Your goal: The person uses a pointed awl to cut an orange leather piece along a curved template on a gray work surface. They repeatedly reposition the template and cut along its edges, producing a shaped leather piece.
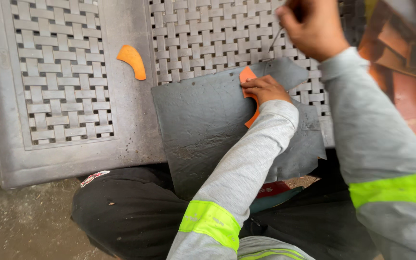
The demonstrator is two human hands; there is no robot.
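Note:
My left hand presses flat on an orange curved template that lies on a dark grey sheet of material. The sheet rests partly on a grey plastic woven-pattern surface and partly over my lap. My right hand is raised above the sheet's far edge, fingers closed around a thin metal tool whose tip points down toward the sheet. Both arms wear grey sleeves with bright yellow-green bands.
A second orange curved piece lies loose on the grey woven surface to the left. Orange-brown sheets are stacked at the right. My dark trousers and a dusty concrete floor fill the bottom.

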